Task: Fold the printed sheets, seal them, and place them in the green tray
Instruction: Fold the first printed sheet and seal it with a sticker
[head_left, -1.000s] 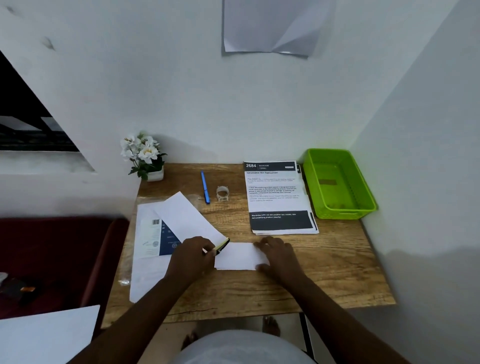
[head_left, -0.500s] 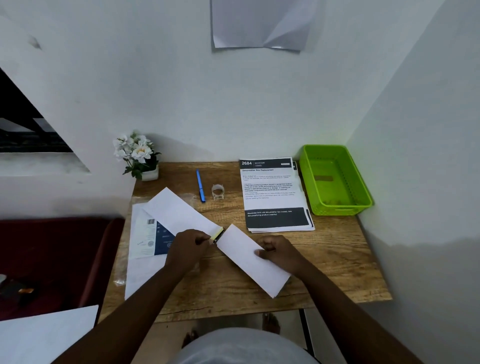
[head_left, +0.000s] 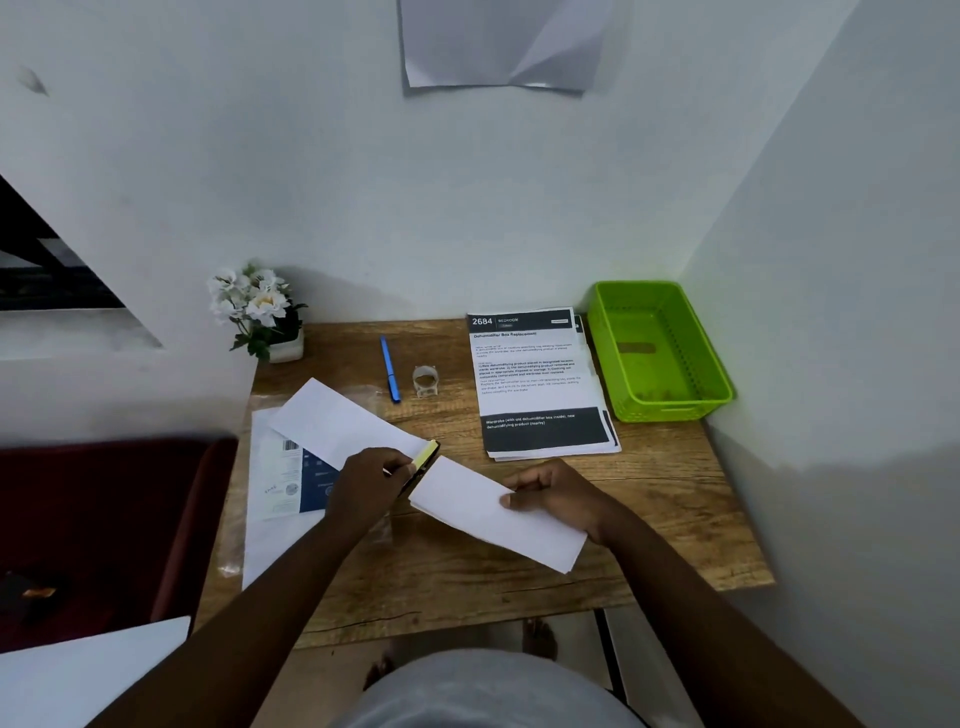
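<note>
folded sheet (head_left: 493, 512) swung diagonal | right hand (head_left: 553, 496) pinches it | left hand (head_left: 371, 480) grips yellow stick (head_left: 423, 453) | wooden desk (head_left: 670, 499), white corner walls

Wooden table (head_left: 675, 499) in a white-walled corner (head_left: 311, 182), dark red seat (head_left: 104, 519) alongside.

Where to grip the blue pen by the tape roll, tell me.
Judging by its pose, pinch the blue pen mid-barrel from above: it lies flat on the table, bare wood on both long sides, and the tape roll stands apart on its right.
</note>
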